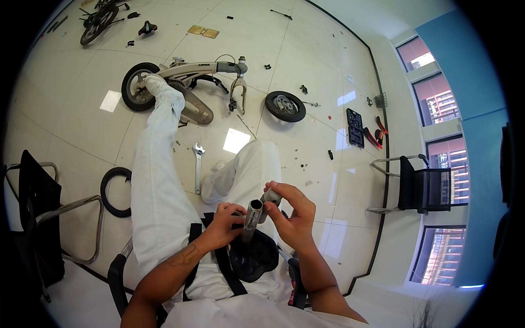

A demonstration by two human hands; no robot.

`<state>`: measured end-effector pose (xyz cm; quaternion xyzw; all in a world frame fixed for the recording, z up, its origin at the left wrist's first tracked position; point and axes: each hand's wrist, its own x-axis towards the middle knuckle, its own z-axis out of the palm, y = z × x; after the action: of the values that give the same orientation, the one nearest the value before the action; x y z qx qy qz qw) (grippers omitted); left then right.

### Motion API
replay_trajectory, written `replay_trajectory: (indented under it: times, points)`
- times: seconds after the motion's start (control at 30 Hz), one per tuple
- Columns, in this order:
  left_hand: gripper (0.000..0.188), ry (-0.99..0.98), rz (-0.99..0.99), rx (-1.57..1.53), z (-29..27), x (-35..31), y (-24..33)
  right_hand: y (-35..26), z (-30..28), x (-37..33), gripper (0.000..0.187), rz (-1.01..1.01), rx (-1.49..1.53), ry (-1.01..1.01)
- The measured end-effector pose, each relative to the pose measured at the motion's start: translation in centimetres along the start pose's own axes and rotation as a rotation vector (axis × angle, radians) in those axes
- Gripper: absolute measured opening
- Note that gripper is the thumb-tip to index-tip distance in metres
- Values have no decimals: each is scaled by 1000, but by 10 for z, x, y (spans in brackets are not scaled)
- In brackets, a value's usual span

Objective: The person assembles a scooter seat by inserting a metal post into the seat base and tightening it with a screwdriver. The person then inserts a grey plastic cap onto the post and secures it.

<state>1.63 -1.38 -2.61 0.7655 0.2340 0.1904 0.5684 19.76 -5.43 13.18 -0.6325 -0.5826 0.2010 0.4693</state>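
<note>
Across my lap lies a black bicycle saddle, its metal seat post pointing up and away from me with its open end showing. My left hand is closed at the left side of the post, the fingertips partly hidden from view. On the other side, my right hand pinches a small rounded grey piece between thumb and fingers, right beside the open end of the post. Whether that piece touches the post, I cannot tell.
On the floor ahead lie a partly dismantled bike frame, a loose wheel, an adjustable wrench and a tyre. A black tool case is at right. Chairs stand on both sides; my foot rests by the rear wheel.
</note>
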Motion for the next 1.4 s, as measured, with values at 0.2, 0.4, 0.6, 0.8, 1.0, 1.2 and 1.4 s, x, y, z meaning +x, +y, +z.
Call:
replay_trajectory:
  times: [0.2, 0.4, 0.6, 0.8, 1.0, 1.2, 1.4]
  points:
    - [29, -15, 0, 14, -4, 2, 6, -4, -1, 0, 33, 15, 40, -32]
    - [30, -47, 15, 11, -2, 4, -1, -1, -5, -1, 33, 19, 133, -92]
    - [42, 15, -77, -112, -10, 5, -1, -3, -8, 5, 32, 15, 136, -177]
    - [64, 206, -559, -916, -18, 7, 11, 6, -5, -6, 34, -47, 237, -31]
    - [48, 277, -448, -1287, -22, 6, 12, -3, -8, -7, 35, -120, 372, 33]
    - [46, 418, -198, -1413, -53, 4, 32, -17, -14, -14, 37, -193, 442, 68]
    - [45, 610, 126, -1012, -98, -14, 46, -37, -16, -22, 35, -157, 347, 26]
